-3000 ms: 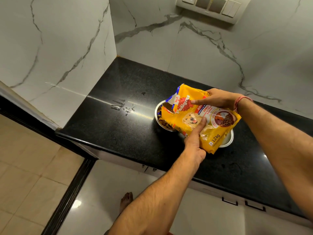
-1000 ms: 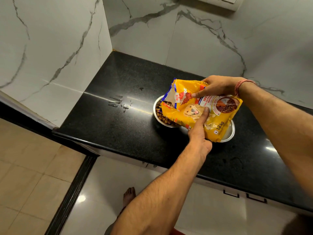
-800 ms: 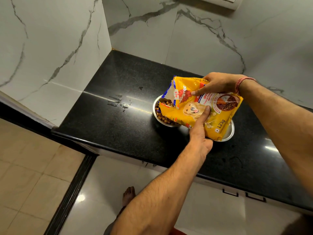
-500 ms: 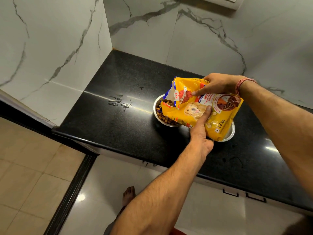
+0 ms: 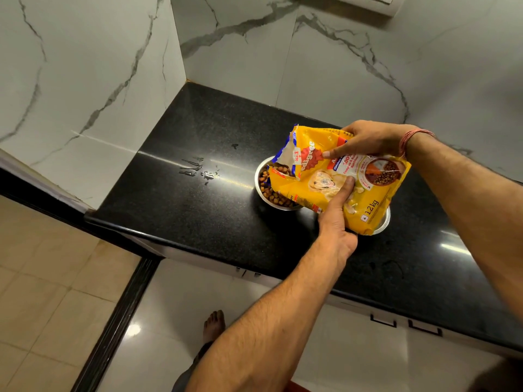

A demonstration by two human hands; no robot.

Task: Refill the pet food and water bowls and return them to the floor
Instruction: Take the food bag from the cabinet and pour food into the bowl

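Note:
A yellow pet food bag (image 5: 376, 199) is tilted with its torn mouth down to the left over a steel bowl (image 5: 261, 190) that holds brown kibble (image 5: 270, 193). My left hand (image 5: 336, 222) grips the bag from below, thumb on its front. My right hand (image 5: 365, 140) holds the bag's upper edge. A second steel bowl (image 5: 383, 222) shows only as a rim under the bag's lower right corner; its contents are hidden. Both bowls stand on the black granite counter (image 5: 184, 210).
A small puddle of water (image 5: 208, 174) lies on the counter left of the bowls. White marble walls close the counter at the back and left. The counter's front edge runs diagonally above white cabinet fronts with handles (image 5: 407, 325). My bare foot (image 5: 213, 325) is on the floor below.
The view has shifted slightly downward since three seconds ago. More kibble now lies in the left bowl. The bag and both hands have barely moved over the last second.

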